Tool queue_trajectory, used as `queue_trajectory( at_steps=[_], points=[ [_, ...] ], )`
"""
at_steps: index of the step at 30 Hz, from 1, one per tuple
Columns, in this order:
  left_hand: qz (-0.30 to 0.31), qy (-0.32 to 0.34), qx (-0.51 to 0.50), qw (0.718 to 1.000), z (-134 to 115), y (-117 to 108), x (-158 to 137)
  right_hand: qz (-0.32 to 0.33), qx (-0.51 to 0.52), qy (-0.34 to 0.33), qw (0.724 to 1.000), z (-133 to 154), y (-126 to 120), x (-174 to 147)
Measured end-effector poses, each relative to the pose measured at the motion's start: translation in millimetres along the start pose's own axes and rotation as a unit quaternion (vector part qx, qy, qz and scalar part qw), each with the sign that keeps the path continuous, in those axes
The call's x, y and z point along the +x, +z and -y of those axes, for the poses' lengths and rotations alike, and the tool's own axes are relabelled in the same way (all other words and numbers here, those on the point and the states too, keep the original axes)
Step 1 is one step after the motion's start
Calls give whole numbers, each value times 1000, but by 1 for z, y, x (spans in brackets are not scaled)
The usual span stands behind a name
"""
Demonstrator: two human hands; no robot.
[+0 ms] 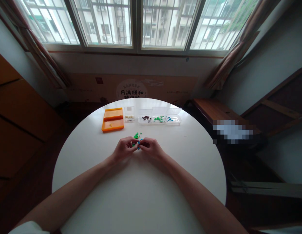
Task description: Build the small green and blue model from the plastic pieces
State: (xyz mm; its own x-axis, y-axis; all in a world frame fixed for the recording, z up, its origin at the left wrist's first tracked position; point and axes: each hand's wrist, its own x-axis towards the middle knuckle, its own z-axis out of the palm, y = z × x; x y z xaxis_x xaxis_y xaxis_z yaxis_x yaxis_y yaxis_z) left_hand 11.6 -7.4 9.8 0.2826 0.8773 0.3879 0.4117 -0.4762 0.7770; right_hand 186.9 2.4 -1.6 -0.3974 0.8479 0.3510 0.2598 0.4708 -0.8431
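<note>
My left hand (123,148) and my right hand (152,148) meet over the middle of the round white table, fingers pinched together. Between the fingertips is a small blue piece (138,143), perhaps a tiny building block; its exact shape is too small to tell. Both hands seem to grip it. Just beyond the fingers lies a loose group of small green pieces (136,136). More green shows close to the left fingertips, partly hidden by them.
Along the table's (112,201) far side stand an orange tray (113,131) with a few yellow bits and several clear plastic boxes, one with dark pieces (146,118), one with green pieces (158,119), one with blue pieces (169,119). A wooden bench (209,110) is at right.
</note>
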Motion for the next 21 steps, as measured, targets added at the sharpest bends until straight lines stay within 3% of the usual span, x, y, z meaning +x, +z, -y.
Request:
queue_trajectory(
  at_steps=[14,21],
  points=[
    [-18,1,15,1000,1,1,0,-3,67,25,997,-4,0,1],
    [-15,7,14,1000,2,1,0,-5,54,29,998,-4,1,1]
  ],
)
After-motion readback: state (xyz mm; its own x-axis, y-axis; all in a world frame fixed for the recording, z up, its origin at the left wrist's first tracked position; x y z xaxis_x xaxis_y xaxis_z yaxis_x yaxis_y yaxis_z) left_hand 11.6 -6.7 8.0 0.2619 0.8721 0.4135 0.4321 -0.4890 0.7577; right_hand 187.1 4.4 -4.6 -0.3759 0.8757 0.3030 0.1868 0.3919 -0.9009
